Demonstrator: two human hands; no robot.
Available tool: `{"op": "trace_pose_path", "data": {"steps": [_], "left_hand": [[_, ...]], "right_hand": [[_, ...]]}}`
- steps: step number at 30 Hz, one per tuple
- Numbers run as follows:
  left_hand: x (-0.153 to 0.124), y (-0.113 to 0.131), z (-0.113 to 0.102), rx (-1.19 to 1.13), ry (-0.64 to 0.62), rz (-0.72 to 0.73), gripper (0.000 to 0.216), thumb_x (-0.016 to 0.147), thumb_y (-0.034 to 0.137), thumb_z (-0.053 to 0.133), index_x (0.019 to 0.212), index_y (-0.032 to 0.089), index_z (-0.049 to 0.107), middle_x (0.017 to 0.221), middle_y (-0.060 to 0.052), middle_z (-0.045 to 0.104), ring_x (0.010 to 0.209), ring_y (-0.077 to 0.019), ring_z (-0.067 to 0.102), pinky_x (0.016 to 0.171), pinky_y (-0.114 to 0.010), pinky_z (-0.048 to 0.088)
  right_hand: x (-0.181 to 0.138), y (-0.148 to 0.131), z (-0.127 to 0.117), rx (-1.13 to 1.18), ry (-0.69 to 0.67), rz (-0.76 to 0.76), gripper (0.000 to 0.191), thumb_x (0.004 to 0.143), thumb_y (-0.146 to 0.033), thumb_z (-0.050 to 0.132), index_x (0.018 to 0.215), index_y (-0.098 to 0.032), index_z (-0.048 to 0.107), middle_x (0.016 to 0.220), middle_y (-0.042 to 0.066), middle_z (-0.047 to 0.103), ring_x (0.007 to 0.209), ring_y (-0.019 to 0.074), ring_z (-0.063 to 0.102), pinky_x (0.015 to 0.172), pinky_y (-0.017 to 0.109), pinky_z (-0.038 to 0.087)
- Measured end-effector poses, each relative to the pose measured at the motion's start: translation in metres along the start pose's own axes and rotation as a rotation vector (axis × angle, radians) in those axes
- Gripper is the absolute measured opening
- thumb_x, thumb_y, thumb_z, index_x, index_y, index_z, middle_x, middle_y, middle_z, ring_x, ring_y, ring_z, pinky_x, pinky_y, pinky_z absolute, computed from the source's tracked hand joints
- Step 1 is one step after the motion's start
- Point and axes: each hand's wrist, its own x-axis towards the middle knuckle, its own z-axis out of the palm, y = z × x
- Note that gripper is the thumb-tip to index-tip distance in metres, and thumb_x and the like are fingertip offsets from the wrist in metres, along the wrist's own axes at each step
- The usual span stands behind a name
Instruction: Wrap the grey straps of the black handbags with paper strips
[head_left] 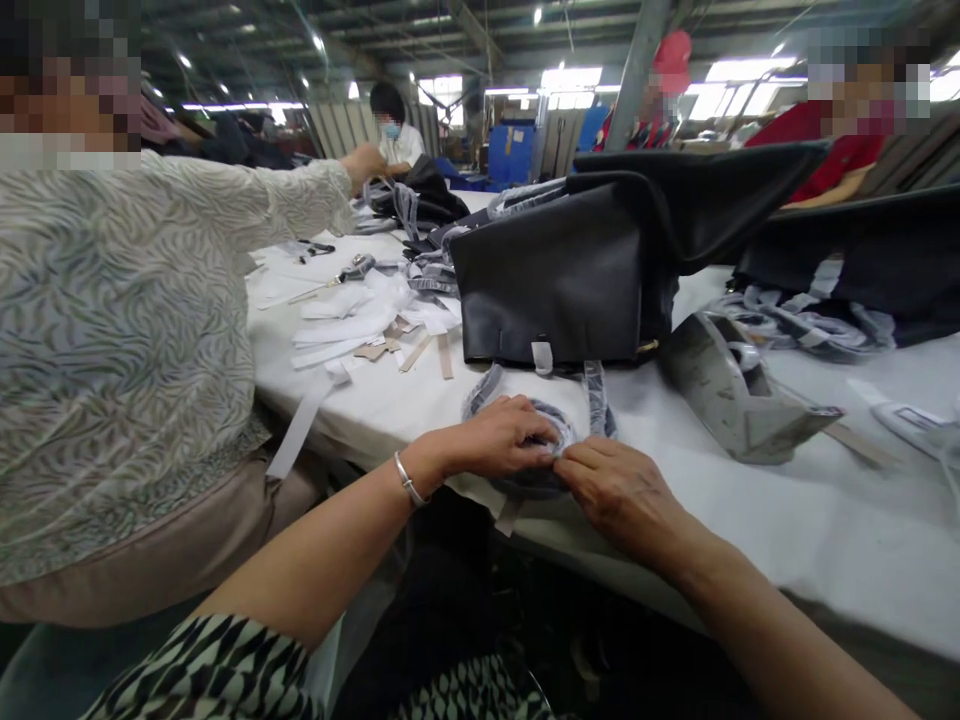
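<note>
A black leather handbag [559, 275] stands upright on the white table [825, 500]. Its handle [596, 395], wrapped in clear plastic and grey paper, hangs down over the table's near edge. My left hand [499, 440], with a silver bangle on the wrist, pinches the wrapped handle from the left. Touching it fingertip to fingertip, my right hand [619, 490] grips the same handle from the right. The lowest part of the handle is hidden under my fingers.
A grey tape dispenser [739, 395] sits right of the bag. White paper strips and brown tabs [367, 330] lie left of it. A person in a patterned blouse [112, 350] sits close on my left. More black bags [862, 250] and other workers are behind.
</note>
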Motion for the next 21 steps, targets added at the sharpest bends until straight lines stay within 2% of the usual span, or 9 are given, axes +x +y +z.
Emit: {"op": "trace_pose_path", "data": {"steps": [4, 9, 13, 17, 21], "left_hand": [[-0.005, 0.002, 0.0, 0.025, -0.012, 0.028, 0.026, 0.087, 0.035, 0.063, 0.109, 0.021, 0.064, 0.1, -0.005, 0.067, 0.103, -0.0225, 0.053, 0.093, -0.034, 0.041], [-0.005, 0.003, 0.003, 0.026, -0.004, 0.009, 0.025, 0.085, 0.029, 0.064, 0.108, 0.019, 0.065, 0.099, -0.006, 0.066, 0.103, -0.0231, 0.053, 0.093, -0.035, 0.042], [-0.007, 0.002, 0.003, -0.003, 0.015, 0.021, 0.029, 0.084, 0.031, 0.065, 0.111, 0.02, 0.064, 0.101, -0.006, 0.066, 0.103, -0.0228, 0.053, 0.093, -0.035, 0.042], [-0.006, 0.003, -0.002, -0.002, -0.035, -0.007, 0.024, 0.09, 0.029, 0.056, 0.111, 0.019, 0.064, 0.103, -0.007, 0.066, 0.104, -0.0224, 0.053, 0.094, -0.035, 0.042], [0.001, 0.006, -0.001, 0.074, -0.049, -0.054, 0.022, 0.09, 0.021, 0.052, 0.106, 0.019, 0.066, 0.099, -0.007, 0.066, 0.101, -0.0223, 0.054, 0.092, -0.034, 0.043]], "right_hand": [[-0.021, 0.002, 0.003, 0.123, 0.046, 0.101, 0.021, 0.093, -0.016, 0.049, 0.105, -0.02, 0.065, 0.097, 0.005, 0.067, 0.087, 0.0162, 0.059, 0.078, 0.028, 0.048], [-0.029, -0.003, 0.005, 0.111, 0.11, 0.183, 0.028, 0.092, -0.016, 0.05, 0.117, -0.019, 0.062, 0.111, 0.008, 0.065, 0.099, 0.0188, 0.06, 0.087, 0.033, 0.052], [-0.025, -0.008, 0.004, 0.076, 0.137, 0.154, 0.026, 0.091, -0.017, 0.052, 0.113, -0.019, 0.066, 0.113, 0.009, 0.065, 0.099, 0.0194, 0.061, 0.087, 0.033, 0.053], [-0.023, -0.008, 0.001, 0.039, 0.088, 0.07, 0.02, 0.091, -0.019, 0.053, 0.1, -0.02, 0.071, 0.103, 0.008, 0.069, 0.087, 0.0185, 0.062, 0.076, 0.031, 0.054], [-0.029, -0.01, 0.003, -0.025, 0.147, 0.071, 0.024, 0.092, -0.018, 0.053, 0.111, -0.016, 0.067, 0.114, 0.011, 0.066, 0.094, 0.02, 0.061, 0.084, 0.033, 0.052]]}}
